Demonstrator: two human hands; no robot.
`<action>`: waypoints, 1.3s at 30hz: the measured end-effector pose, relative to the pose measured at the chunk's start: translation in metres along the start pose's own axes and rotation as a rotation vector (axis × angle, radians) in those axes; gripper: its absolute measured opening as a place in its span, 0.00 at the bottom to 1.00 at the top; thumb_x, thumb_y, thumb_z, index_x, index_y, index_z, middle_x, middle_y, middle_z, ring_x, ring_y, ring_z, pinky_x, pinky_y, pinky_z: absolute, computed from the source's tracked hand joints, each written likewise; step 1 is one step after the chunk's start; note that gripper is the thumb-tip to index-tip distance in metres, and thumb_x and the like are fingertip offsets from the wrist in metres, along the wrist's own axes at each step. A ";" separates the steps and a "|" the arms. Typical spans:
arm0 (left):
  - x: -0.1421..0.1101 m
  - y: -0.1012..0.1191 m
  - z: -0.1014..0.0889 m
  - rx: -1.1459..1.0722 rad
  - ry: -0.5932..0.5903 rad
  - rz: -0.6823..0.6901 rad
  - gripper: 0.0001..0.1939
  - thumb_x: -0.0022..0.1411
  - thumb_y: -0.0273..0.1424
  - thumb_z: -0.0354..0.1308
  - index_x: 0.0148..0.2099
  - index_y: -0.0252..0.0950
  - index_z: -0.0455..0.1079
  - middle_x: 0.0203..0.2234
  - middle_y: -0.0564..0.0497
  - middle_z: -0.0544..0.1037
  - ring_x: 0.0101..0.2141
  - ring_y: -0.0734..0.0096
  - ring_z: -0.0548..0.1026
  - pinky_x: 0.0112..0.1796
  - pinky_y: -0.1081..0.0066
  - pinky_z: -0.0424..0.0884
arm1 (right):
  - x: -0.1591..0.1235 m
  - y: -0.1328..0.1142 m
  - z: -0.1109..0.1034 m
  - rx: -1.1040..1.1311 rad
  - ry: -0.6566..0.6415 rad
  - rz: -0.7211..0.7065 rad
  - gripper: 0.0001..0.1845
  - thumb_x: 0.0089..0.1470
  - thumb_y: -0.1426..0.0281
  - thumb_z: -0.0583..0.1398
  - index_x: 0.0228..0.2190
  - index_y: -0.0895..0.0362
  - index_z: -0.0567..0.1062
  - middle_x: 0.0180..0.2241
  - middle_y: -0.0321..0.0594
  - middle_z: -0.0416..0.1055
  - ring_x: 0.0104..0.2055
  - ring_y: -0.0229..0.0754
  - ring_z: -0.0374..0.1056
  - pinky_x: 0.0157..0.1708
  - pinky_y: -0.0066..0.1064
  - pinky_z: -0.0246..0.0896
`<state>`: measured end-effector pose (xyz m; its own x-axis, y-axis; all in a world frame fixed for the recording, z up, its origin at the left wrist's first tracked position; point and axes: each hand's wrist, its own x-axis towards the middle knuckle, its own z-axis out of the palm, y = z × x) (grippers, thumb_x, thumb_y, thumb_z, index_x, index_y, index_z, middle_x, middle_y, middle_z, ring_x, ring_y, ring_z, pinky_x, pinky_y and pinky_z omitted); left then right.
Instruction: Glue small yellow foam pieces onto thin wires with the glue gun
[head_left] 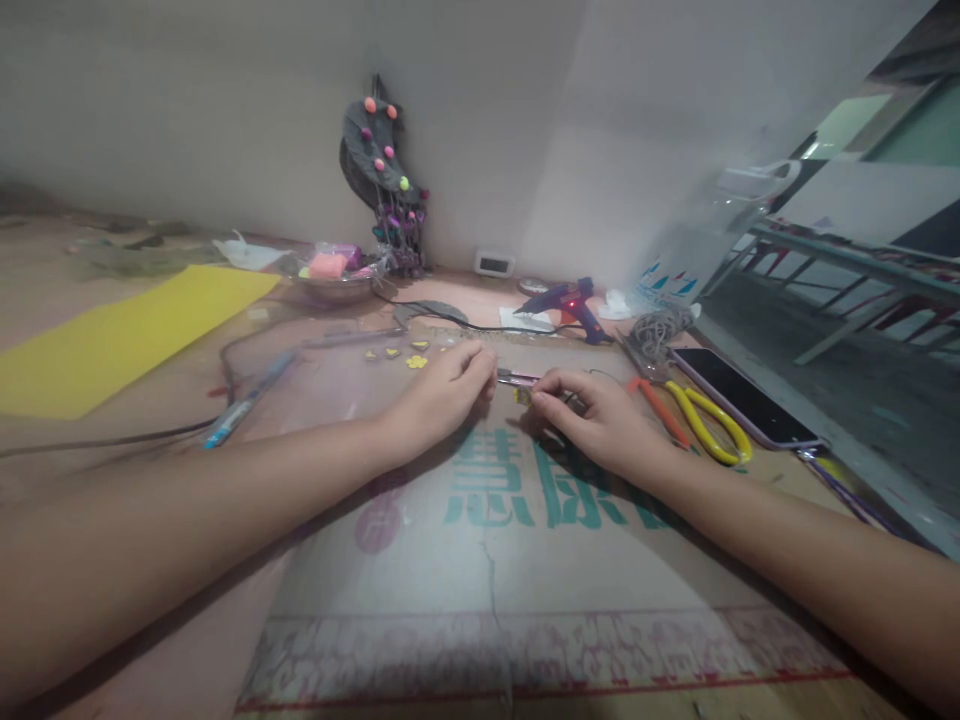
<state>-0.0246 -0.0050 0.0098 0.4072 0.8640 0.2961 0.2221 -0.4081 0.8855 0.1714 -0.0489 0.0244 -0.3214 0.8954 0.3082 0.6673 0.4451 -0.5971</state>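
Note:
My left hand (pixel 456 388) is closed above the cardboard sheet (pixel 435 570), with its fingers curled together. Whatever it may hold is hidden behind the fingers. Opposite it, thumb and forefinger of my right hand (pixel 589 408) pinch a small yellow piece with a dark edge (pixel 522 396). A thin purplish, pen-like tool (pixel 516 378) shows in the gap between both hands; I cannot tell whether either hand touches it. Beyond my left hand lie a yellow flower-shaped piece (pixel 417 362) and several smaller yellow pieces (pixel 391 352).
A glue gun (pixel 564 302) with a red light stands behind the hands. Yellow-handled scissors (pixel 705 425), a phone (pixel 739 395), and grey string (pixel 658 330) lie right. Yellow paper (pixel 142 335) and a blue pen (pixel 251 398) lie left. A bowl (pixel 337 290) stands behind.

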 end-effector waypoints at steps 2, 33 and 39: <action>0.000 -0.001 0.000 0.032 -0.011 0.022 0.19 0.68 0.35 0.43 0.25 0.36 0.60 0.20 0.55 0.66 0.24 0.74 0.66 0.27 0.73 0.62 | 0.000 0.000 0.000 -0.015 0.008 -0.018 0.09 0.59 0.67 0.56 0.27 0.56 0.71 0.27 0.37 0.76 0.30 0.38 0.70 0.32 0.29 0.62; -0.004 0.008 0.004 0.118 -0.189 0.010 0.11 0.61 0.36 0.55 0.37 0.34 0.73 0.30 0.50 0.78 0.32 0.70 0.73 0.33 0.72 0.66 | 0.000 0.007 0.000 -0.025 0.038 -0.068 0.14 0.62 0.64 0.53 0.29 0.56 0.72 0.28 0.39 0.74 0.31 0.40 0.70 0.33 0.30 0.61; -0.003 0.008 0.003 0.159 -0.118 0.037 0.09 0.60 0.35 0.56 0.36 0.34 0.71 0.31 0.51 0.77 0.32 0.70 0.72 0.33 0.71 0.66 | 0.002 0.009 0.002 -0.014 0.033 -0.033 0.11 0.59 0.64 0.56 0.31 0.56 0.74 0.28 0.37 0.76 0.31 0.40 0.71 0.32 0.29 0.61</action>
<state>-0.0220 -0.0118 0.0147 0.5163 0.8111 0.2749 0.3388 -0.4883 0.8043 0.1759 -0.0434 0.0182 -0.3213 0.8792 0.3518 0.6660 0.4739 -0.5761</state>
